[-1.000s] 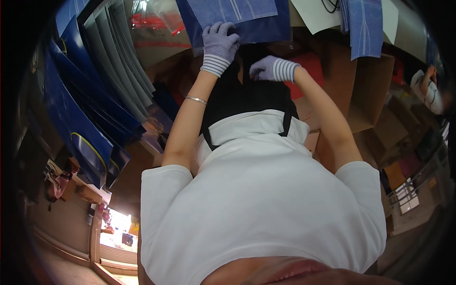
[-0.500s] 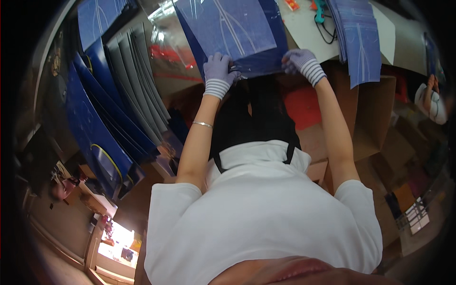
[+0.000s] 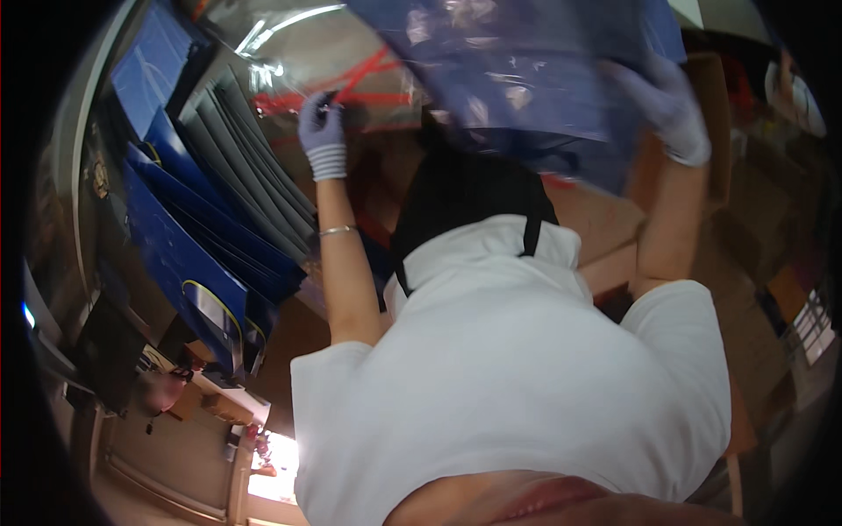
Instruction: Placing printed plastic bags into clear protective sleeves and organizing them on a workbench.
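My left hand (image 3: 323, 136), in a light glove with a striped cuff, has its fingers curled together at the near edge of a clear plastic bag with red stripes (image 3: 373, 83). My right hand (image 3: 674, 110), gloved and blurred by motion, grips the right side of a blue panel (image 3: 561, 153). Shiny clear film covers the panel. It hangs tilted over the near table edge, ahead of my body, and its far part runs out of view. The right fingertips are partly hidden by blur.
Several blue panels with yellow-edged openings (image 3: 189, 254) and several grey sheets (image 3: 241, 145) stand upright at the left. A blue printed sheet (image 3: 153, 66) lies beyond them. Cardboard boxes (image 3: 706, 114) are at the right. Another person's arm (image 3: 789, 88) shows at the far right.
My left hand has left the blue panel and moved left to the clear bag. My right hand has moved right and taken the panel, which has shifted right and toward me.
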Demonstrator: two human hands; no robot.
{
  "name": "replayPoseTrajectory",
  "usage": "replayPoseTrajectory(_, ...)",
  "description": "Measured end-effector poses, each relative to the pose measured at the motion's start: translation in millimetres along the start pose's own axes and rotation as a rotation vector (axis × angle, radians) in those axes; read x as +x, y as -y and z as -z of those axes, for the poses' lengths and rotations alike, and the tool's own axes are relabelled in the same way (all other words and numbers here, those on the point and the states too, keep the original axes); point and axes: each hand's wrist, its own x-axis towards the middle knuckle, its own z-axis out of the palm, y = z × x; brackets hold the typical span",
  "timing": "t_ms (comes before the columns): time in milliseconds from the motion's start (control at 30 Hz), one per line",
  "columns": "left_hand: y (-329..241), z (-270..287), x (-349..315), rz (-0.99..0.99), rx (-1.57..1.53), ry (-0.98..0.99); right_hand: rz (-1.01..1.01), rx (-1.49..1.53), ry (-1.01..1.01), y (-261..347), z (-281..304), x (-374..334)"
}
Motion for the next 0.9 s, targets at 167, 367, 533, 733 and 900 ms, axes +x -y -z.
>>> replayPoseTrajectory(167, 3, 9, 2, -0.363, 0.841, 0.190, -0.821, 0.102, -0.033, -66, 64, -192)
replayPoseTrajectory(367, 8, -8, -7, -0.279, 1.067, 0.194, -0.771, -0.932, 0.130, -181, -111, -219)
replayPoseTrajectory(533, -9, -32, 5, -0.270, 1.030, 0.287, -0.866, -0.895, -0.074, -319, -284, -240)
replayPoseTrajectory(733, -27, -17, -5, -0.388, 1.005, 0.098, -0.938, -0.605, 0.367, -315, -307, -202)
replayPoseTrajectory(900, -76, -66, -21, -0.555, 0.593, 0.154, -1.336, -0.205, 0.029, -334, -253, -214)
